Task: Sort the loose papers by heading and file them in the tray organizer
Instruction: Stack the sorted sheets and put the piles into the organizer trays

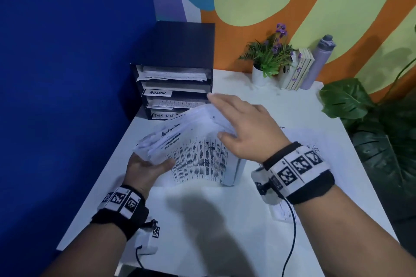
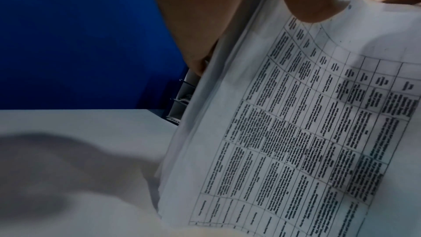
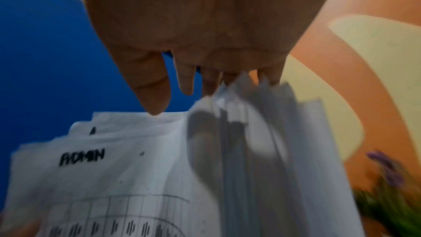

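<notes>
White desk [image 1: 281, 101] by a blue wall [image 1: 67, 51]. In front of the dark, boxy tray organizer [image 1: 177, 51], a bowed stack of papers [image 1: 198, 155] stands on edge. The left hand [image 1: 146, 168] grips its side, and the right hand [image 1: 245, 128] lies straight-fingered over its top. The fine print is unreadable.

Thin matt paper stack [image 1: 198, 155]; smooth white table [image 1: 202, 220]; dark matt organizer [image 1: 180, 45].

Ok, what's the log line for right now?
left hand: holds Admin paper stack | right hand: touches stack's far edge | tray organizer: behind, partly filled
</notes>
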A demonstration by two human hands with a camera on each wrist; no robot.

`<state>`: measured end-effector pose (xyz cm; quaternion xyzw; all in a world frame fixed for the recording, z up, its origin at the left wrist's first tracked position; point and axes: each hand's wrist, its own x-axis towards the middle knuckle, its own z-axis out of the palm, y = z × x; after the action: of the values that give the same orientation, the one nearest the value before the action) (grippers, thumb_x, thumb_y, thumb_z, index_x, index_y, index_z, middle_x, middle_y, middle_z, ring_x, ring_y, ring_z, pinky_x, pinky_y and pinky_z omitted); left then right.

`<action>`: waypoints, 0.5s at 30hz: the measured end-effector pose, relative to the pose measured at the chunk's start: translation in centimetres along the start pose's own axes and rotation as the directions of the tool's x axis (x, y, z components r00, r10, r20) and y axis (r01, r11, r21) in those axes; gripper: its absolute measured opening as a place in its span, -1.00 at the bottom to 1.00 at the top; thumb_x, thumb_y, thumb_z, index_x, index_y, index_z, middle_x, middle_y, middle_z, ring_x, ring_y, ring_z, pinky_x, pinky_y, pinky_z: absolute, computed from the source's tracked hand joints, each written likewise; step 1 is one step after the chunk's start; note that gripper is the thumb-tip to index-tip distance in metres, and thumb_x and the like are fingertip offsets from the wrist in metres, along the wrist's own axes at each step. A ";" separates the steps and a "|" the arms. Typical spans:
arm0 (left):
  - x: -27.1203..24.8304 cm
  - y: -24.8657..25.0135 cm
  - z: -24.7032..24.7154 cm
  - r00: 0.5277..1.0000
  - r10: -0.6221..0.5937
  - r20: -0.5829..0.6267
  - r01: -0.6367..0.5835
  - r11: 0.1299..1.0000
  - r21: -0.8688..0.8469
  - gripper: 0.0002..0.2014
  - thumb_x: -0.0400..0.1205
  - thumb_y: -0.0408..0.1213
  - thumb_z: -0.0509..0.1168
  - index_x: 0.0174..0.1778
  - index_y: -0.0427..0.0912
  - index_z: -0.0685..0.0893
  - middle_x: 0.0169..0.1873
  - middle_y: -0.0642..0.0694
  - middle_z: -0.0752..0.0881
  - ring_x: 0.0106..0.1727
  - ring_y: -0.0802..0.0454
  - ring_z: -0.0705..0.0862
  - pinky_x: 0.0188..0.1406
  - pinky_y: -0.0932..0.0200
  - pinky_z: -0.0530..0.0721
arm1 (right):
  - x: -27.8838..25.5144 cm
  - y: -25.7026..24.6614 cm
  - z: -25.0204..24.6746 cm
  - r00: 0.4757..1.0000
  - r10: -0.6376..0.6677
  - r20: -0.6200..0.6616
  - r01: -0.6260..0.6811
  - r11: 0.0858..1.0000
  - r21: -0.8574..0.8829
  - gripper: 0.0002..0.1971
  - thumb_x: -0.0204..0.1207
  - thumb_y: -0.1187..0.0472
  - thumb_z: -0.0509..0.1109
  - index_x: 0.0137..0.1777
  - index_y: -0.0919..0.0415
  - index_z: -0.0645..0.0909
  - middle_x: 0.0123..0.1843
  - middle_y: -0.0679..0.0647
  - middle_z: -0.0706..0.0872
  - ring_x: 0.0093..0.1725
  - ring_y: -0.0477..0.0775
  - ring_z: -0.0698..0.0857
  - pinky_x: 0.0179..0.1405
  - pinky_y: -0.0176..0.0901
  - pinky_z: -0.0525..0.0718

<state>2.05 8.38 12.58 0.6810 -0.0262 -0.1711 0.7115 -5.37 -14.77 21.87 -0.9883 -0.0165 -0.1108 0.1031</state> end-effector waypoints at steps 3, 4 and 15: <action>-0.6 0.4 0.4 1.000 0.004 -0.023 -0.004 1.000 -0.019 -0.57 0.22 -0.46 0.58 -0.06 -0.39 0.57 -0.64 0.08 0.65 -0.50 0.10 0.63 -0.02 0.25 0.69 | 0.2 -0.9 1.2 0.992 0.005 0.123 0.023 0.974 -0.226 -0.23 0.55 -0.11 0.20 0.71 -0.06 -0.04 0.70 -0.12 0.13 0.35 0.14 0.46 0.22 0.12 0.40; -0.4 0.2 0.3 1.000 0.012 -0.002 -0.012 0.998 -0.056 -0.48 0.17 -0.41 0.59 -0.02 -0.48 0.57 -0.56 -0.06 0.68 -0.42 -0.06 0.66 0.08 0.10 0.74 | 0.0 -1.1 1.6 0.992 0.003 0.122 0.026 0.971 -0.236 -0.24 0.54 -0.08 0.22 0.71 -0.06 0.00 0.69 -0.12 0.16 0.33 0.14 0.47 0.22 0.13 0.40; 2.1 -2.0 -0.6 0.994 -0.067 -0.086 0.064 0.997 -0.033 -0.53 0.38 -0.86 0.33 -0.06 -0.18 0.69 -0.30 0.00 0.82 -0.05 -0.10 0.79 -0.15 0.19 0.63 | -4.1 2.6 6.2 0.817 0.561 0.131 -0.247 0.135 0.959 0.14 0.00 0.50 0.25 0.60 -0.31 0.05 0.62 -0.12 0.22 0.61 -0.01 0.29 0.27 -0.12 0.60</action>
<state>3.73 8.33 10.21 0.6777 0.0297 -0.1650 0.7160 -7.92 -16.05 14.49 -0.6616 0.2043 -0.1739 0.7002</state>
